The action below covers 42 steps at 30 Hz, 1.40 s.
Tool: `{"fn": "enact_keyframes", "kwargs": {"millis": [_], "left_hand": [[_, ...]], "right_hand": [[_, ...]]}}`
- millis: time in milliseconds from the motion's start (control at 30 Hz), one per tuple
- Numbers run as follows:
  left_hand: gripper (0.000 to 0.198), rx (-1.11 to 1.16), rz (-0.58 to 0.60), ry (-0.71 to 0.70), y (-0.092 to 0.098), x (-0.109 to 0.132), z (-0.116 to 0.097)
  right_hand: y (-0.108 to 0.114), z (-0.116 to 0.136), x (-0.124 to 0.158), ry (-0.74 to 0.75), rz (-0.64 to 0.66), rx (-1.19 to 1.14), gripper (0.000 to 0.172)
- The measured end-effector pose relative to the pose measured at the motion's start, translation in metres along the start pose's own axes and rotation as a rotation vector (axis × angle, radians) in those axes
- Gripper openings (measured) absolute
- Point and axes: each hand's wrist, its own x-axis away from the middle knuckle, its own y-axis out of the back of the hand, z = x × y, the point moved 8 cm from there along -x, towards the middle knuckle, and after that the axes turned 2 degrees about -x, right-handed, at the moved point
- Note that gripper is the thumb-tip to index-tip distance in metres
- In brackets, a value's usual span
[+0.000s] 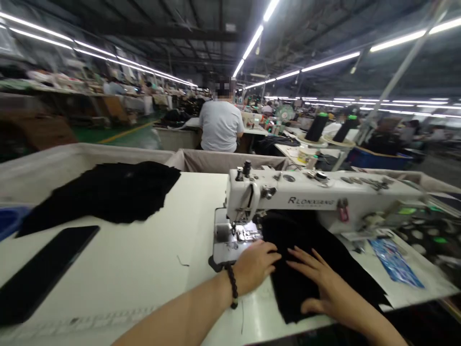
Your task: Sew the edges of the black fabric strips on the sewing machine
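Note:
A piece of black fabric lies on the sewing table, partly under the arm of a white sewing machine. My left hand, with a dark beaded bracelet at its wrist, is just in front of the lit needle area. Its fingers stretch to the right and rest on the fabric's left edge. To the right, my right hand lies on the same fabric with its fingers spread. The cloth's far part is hidden by the machine.
A pile of black fabric pieces lies at the table's left, behind a dark flat phone-like object. A blue packet rests at the right. Grey cloth walls border the table. A person sits ahead, facing away.

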Motion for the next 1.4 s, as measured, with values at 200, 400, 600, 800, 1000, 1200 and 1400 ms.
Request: {"fn": "enact_keyframes", "kwargs": {"millis": [200, 400, 600, 800, 1000, 1200, 1400], "left_hand": [[0.029, 0.153, -0.001, 0.037, -0.001, 0.004, 0.011], [0.028, 0.205, -0.017, 0.1, -0.003, 0.0, 0.013], [0.017, 0.284, -0.087, 0.201, -0.001, -0.006, 0.019], [0.018, 0.377, -0.169, 0.208, 0.012, -0.004, 0.021], [0.025, 0.417, -0.188, 0.187, 0.016, 0.002, 0.019], [0.053, 0.501, -0.155, 0.216, 0.008, 0.005, 0.023], [0.05, 0.4, 0.017, 0.192, -0.005, 0.004, 0.022]], "right_hand": [[0.021, 0.009, 0.002, 0.003, -0.115, -0.047, 0.018], [0.019, 0.03, 0.009, 0.039, -0.195, -0.019, 0.023], [0.024, 0.039, 0.011, 0.026, -0.404, -0.064, 0.014], [0.03, 0.043, 0.01, 0.021, -0.531, -0.012, 0.022], [0.05, 0.025, 0.01, -0.124, -0.67, -0.165, 0.022], [0.086, 0.01, 0.016, -0.213, -0.824, -0.112, 0.019], [0.127, 0.068, 0.046, 0.022, -0.959, 0.257, 0.029]]}}
